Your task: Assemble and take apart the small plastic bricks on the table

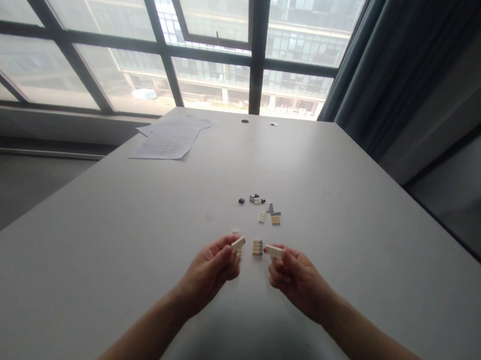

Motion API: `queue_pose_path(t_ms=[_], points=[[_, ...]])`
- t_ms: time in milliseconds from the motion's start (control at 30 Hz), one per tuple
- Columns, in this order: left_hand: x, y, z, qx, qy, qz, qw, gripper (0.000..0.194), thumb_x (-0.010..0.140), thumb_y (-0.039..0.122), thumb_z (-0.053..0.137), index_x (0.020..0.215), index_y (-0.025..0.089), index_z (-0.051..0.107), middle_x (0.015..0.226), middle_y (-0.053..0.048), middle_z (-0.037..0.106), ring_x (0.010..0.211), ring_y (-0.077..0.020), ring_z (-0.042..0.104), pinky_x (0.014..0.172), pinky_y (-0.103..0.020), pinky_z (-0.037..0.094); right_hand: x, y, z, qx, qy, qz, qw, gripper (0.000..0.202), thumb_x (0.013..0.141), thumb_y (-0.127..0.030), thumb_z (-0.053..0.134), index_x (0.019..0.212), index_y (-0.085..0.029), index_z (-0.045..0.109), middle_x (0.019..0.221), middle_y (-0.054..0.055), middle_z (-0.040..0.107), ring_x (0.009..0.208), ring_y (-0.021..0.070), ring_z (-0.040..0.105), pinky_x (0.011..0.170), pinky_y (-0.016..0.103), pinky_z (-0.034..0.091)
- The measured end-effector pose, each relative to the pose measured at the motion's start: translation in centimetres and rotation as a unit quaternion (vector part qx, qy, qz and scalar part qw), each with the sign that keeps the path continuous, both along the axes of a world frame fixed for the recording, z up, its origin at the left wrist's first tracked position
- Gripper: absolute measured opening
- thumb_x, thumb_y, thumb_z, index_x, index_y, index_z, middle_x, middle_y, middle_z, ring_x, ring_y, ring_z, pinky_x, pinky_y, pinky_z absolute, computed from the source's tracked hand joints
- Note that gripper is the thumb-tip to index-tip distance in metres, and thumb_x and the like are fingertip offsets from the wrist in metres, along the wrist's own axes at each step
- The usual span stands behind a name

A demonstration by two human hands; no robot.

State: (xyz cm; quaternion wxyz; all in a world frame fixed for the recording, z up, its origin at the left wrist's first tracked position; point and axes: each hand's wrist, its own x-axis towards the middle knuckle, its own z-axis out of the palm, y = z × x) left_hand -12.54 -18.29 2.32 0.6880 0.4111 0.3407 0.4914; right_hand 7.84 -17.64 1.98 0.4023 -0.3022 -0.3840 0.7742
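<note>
My left hand (pixel 215 261) is closed, thumb and fingers pinching a slim white toy brick piece (pixel 237 243) with a red tip. A similar white toy brick piece (pixel 274 251), red at its left end, is pinched in my right hand (pixel 297 272). Both are held a little apart, close above the table. Between the hands lies a studded tan and grey block (pixel 257 247). Just behind my left fingers, a tan piece (pixel 239 253) is partly hidden, and a small white piece (pixel 235 232) shows beyond them.
Farther out on the white table (pixel 103 236) lie a cream plate (pixel 261 217), a tan plate (pixel 276 220), grey pieces (pixel 276 213) and several small dark parts (pixel 241 201). Printed papers (pixel 169 138) rest at the far left. Two cable holes (pixel 245 121) sit near the window edge.
</note>
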Motion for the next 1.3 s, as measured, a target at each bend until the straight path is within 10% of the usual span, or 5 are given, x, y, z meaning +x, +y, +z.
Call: queue_pose_path(t_ms=[67, 167, 267, 367, 1300], points=[[-1.5, -0.2, -0.2, 0.102, 0.211, 0.007, 0.972, 0.04, 0.077, 0.05, 0.066, 0.1, 0.018, 0.059, 0.055, 0.008, 0.035, 0.05, -0.0071, 0.03, 0.05, -0.02, 0.026, 0.4, -0.5, -0.1, 0.123, -0.194, 0.02, 0.973, 0.037, 0.081, -0.05, 0.064, 0.098, -0.018, 0.063, 0.059, -0.007, 0.035, 0.052, 0.0085, 0.03, 0.053, 0.023, 0.026], [-3.5, -0.7, -1.0, 0.274, 0.468, -0.014, 0.84, 0.028, 0.081, 0.041, 0.065, 0.1, 0.021, 0.062, 0.058, 0.006, 0.046, 0.057, -0.0103, 0.043, 0.059, -0.022, 0.034, 0.3, -1.4, -0.2, 0.311, -0.438, 0.048, 0.842, 0.027, 0.085, -0.037, 0.062, 0.104, -0.019, 0.063, 0.072, -0.001, 0.055, 0.067, 0.0141, 0.049, 0.067, 0.028, 0.037], [-4.5, -1.1, -2.1, 0.356, 0.564, -0.066, 0.742, 0.024, 0.088, 0.038, 0.057, 0.104, 0.021, 0.06, 0.068, 0.002, 0.061, 0.066, -0.0145, 0.056, 0.069, -0.027, 0.039, -0.6, -1.9, -0.5, 0.419, -0.531, 0.097, 0.73, 0.021, 0.089, -0.028, 0.057, 0.107, -0.018, 0.061, 0.095, 0.006, 0.066, 0.087, 0.0207, 0.059, 0.08, 0.032, 0.039], [-4.3, -1.3, -2.7, 0.362, 0.606, -0.096, 0.702, 0.024, 0.088, 0.038, 0.056, 0.105, 0.021, 0.058, 0.078, -0.002, 0.067, 0.07, -0.0176, 0.061, 0.073, -0.03, 0.042, -1.7, -1.9, -0.8, 0.445, -0.565, 0.125, 0.683, 0.019, 0.089, -0.026, 0.055, 0.105, -0.018, 0.061, 0.097, 0.007, 0.067, 0.089, 0.0218, 0.061, 0.081, 0.032, 0.04], [-2.9, -1.5, -2.7, 0.317, 0.633, -0.035, 0.705, 0.025, 0.086, 0.036, 0.057, 0.106, 0.021, 0.062, 0.093, -0.007, 0.072, 0.082, -0.0218, 0.066, 0.077, -0.034, 0.044, -2.5, -0.4, -1.2, 0.455, -0.546, 0.094, 0.697, 0.027, 0.092, -0.038, 0.052, 0.11, -0.018, 0.06, 0.097, 0.008, 0.068, 0.092, 0.0211, 0.062, 0.08, 0.03, 0.042]])
